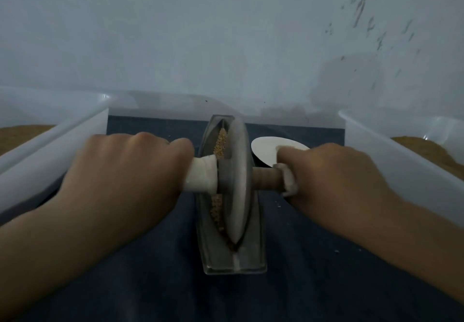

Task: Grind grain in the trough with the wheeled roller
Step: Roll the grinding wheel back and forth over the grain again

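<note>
Forearms come in low from both lower corners over a dark blue cloth (155,271), each ending in a hand on the wheeled roller (239,171). The left hand (125,168) is clenched round the white-wrapped handle (202,173), close against the wheel's hub. The right hand (334,173) grips the opposite handle, with a bare brown axle (266,177) showing between fist and wheel. The wheel stands upright in the narrow metal trough (256,251), about mid-length. Grain (221,143) lies in the groove on the wheel's left side, beyond and before the axle.

The clear bin (50,151) of brown meal sits close beside the left wrist, so a wide elbow could knock it. Uneven pressure between the hands would probably tilt the wheel, so its rim rides up the trough wall and flicks grain onto the cloth. A few pale specks (278,205) lie there already. The trough looks unanchored on soft cloth, so a hard push may slide or rock it. A white round dish (266,151) lies just beyond the right knuckles and could be struck on a forward stroke. The right bin (391,161) stands near that forearm.

Fingertips of both hands curl under the handles, out of sight. The wheel covers the groove's right side. The dish is half-blocked, so its kind is unclear. Both bins are cropped, the light is dim, and what lies under the cloth cannot be told.
</note>
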`<state>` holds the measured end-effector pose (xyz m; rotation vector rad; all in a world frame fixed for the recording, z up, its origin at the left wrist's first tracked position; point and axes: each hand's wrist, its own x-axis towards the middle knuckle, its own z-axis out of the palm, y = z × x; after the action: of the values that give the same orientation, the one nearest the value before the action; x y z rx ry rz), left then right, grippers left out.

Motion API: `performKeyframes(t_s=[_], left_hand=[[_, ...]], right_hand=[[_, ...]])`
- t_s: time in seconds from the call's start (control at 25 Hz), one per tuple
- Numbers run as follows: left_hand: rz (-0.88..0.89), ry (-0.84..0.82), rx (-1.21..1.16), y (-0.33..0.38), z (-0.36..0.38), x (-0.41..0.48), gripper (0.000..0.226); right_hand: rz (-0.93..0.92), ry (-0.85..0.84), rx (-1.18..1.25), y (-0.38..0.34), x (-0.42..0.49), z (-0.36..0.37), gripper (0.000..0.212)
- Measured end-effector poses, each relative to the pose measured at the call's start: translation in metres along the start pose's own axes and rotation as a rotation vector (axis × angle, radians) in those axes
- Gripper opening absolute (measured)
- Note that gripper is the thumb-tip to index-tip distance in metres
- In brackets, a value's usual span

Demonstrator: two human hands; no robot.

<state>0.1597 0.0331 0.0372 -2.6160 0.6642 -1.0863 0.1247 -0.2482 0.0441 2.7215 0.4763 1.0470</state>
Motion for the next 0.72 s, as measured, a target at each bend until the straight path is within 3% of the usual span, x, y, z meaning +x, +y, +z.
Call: performKeyframes(t_s=[0.12,0.24,0.32,0.4,0.56,0.64,0.72], left_hand=[[-0.098,-0.125,0.0,0.005,0.017,0.008,0.037],[-0.252,-0.146,-0.024,0.011,0.053,0.05,0.018],[-0.315,-0.184,-0.06,0.009,0.066,0.074,0.005],[-0.285,-0.18,-0.032,0.007,0.064,0.071,0.007],[-0.06,-0.081,0.008,0.003,0.021,0.016,0.032],[-0.01,-0.048,-0.016,-0.004,0.008,0.0,0.033],[-0.014,-0.067,0.012,-0.003,0.01,-0.001,0.033]], right_hand=[[0.037,-0.102,-0.097,0.0,0.019,0.015,0.045],[0.178,-0.14,-0.164,-0.004,0.072,0.057,0.009],[0.223,-0.204,-0.122,-0.003,0.099,0.066,0.012],[0.2,-0.232,-0.087,-0.002,0.094,0.062,0.004],[0.11,-0.035,-0.05,-0.006,0.02,0.02,0.034],[0.044,0.053,-0.011,-0.004,0.0,0.004,0.036],[0.027,0.023,0.004,-0.001,0.002,0.007,0.037]])
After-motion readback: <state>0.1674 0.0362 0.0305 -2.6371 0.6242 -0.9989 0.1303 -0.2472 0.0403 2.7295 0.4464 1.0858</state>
